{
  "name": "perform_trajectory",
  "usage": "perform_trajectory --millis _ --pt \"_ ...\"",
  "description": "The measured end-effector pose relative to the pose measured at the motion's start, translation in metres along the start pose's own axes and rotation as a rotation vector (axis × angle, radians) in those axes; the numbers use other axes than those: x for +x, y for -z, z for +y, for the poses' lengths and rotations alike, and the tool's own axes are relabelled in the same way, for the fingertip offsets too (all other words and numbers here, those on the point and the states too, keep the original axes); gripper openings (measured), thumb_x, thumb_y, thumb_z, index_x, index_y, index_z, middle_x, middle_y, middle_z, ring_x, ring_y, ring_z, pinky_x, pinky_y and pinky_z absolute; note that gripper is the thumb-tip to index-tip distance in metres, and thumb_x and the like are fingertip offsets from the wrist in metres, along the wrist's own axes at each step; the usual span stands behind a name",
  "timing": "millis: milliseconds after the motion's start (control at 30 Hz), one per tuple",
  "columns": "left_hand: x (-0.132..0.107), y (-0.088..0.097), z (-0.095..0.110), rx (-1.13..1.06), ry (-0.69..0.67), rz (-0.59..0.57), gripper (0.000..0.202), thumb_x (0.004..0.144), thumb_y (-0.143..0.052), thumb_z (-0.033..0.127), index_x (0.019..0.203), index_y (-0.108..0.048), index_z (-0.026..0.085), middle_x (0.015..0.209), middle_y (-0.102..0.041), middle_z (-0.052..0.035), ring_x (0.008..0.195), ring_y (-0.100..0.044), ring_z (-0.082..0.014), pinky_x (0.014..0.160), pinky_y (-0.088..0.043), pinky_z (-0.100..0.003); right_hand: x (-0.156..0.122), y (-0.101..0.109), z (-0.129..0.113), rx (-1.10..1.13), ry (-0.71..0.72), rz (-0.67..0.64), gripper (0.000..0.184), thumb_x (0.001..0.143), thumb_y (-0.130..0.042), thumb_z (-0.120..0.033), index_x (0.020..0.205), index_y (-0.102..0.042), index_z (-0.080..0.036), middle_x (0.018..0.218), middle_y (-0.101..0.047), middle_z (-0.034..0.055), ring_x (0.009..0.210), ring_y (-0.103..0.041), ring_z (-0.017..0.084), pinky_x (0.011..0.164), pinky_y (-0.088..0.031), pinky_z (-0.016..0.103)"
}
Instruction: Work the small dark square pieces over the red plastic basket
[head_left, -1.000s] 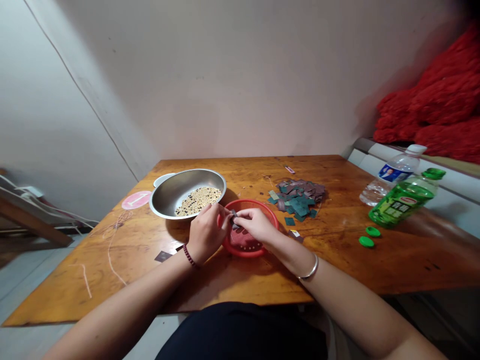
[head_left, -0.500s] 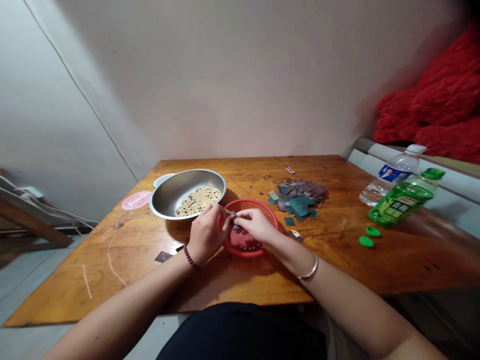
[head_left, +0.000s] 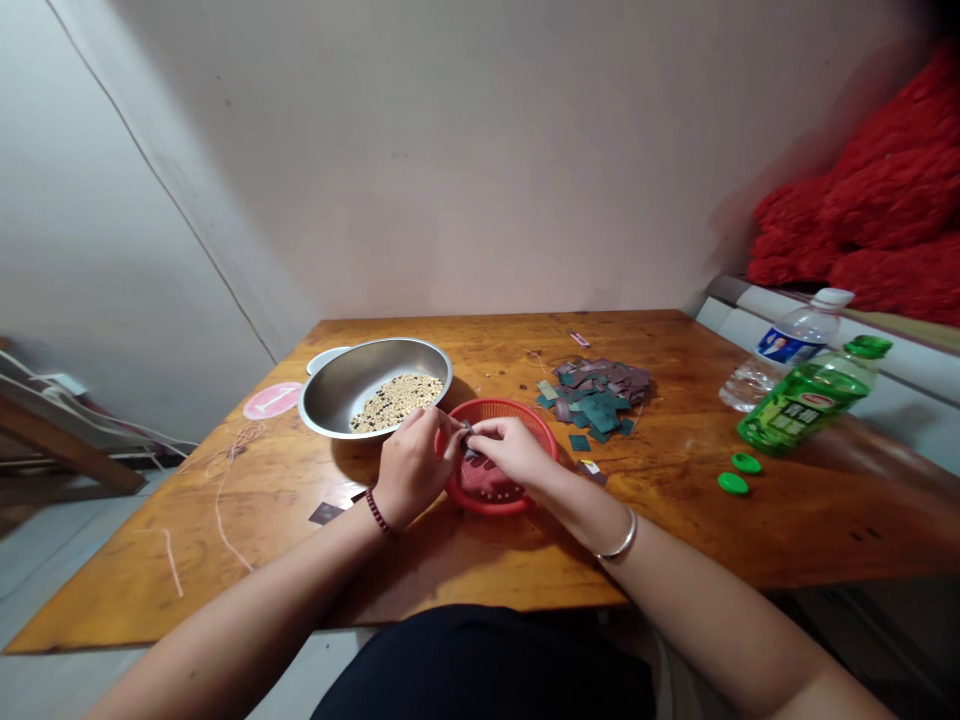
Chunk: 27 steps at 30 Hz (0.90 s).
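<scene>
**A:** What are the hands doing right now?

**B:** The left hand (head_left: 411, 470) and the right hand (head_left: 510, 450) are holding close together just above a red plastic basket (head_left: 552, 450). Their fingertips (head_left: 454, 424) are meeting on a small dark square (head_left: 467, 441), pinching it from both sides, though they are hiding most of it.

**A:** And what's lying around them?

**B:** Just beyond the left hand, a steel bowl (head_left: 375, 352) is holding beans (head_left: 395, 403). Beyond the right hand, a pile of green and purple squares (head_left: 600, 395) is lying on a wooden table (head_left: 675, 525), with one loose square (head_left: 578, 442) sitting nearer the hand. Another dark square (head_left: 326, 513) is lying out past the left wrist.

**A:** What could go wrong from here?

**B:** The square is small and thin, so a slackening pinch could let it slip into the basket or onto the table. The left hand is working right beside the bowl, so a careless sweep could knock its rim and spill beans. If the right hand swings out wide, it could also scatter the pile.
</scene>
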<state>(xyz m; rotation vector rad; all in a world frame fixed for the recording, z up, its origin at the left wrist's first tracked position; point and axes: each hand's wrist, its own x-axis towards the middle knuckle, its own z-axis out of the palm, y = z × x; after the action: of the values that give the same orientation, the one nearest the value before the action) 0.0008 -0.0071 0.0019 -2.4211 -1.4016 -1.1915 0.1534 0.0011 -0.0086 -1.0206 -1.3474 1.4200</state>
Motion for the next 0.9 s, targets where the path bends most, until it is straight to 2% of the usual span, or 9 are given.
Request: perform_trajectory --millis 767,900 --pt "-0.0004 -0.0011 -0.002 -0.004 -0.018 -0.013 0.012 0.082 -0.057 0.027 0.077 -0.048 0.02 0.077 -0.062 -0.0001 0.073 -0.056 -0.0141 0.063 -0.043 -0.025 0.0026 0.0017 0.0073 -0.019 0.028 -0.022 0.015 0.068 -0.057 -0.025 0.071 -0.066 -0.013 0.064 -0.064 0.0016 0.06 -0.057 0.011 0.062 -0.043 0.024" --pt "-0.0002 -0.0003 -0.0014 0.01 0.012 -0.01 0.012 0.083 -0.056 0.028 0.078 -0.048 0.02 0.077 -0.062 -0.0006 0.073 -0.056 -0.0142 0.062 -0.043 -0.025 0.0031 0.0012 0.0071 -0.007 0.03 -0.026 0.016 0.068 -0.058 -0.026 0.07 -0.066 -0.013 0.064 -0.063 0.0014 0.059 -0.056 0.01 0.062 -0.044 0.024"
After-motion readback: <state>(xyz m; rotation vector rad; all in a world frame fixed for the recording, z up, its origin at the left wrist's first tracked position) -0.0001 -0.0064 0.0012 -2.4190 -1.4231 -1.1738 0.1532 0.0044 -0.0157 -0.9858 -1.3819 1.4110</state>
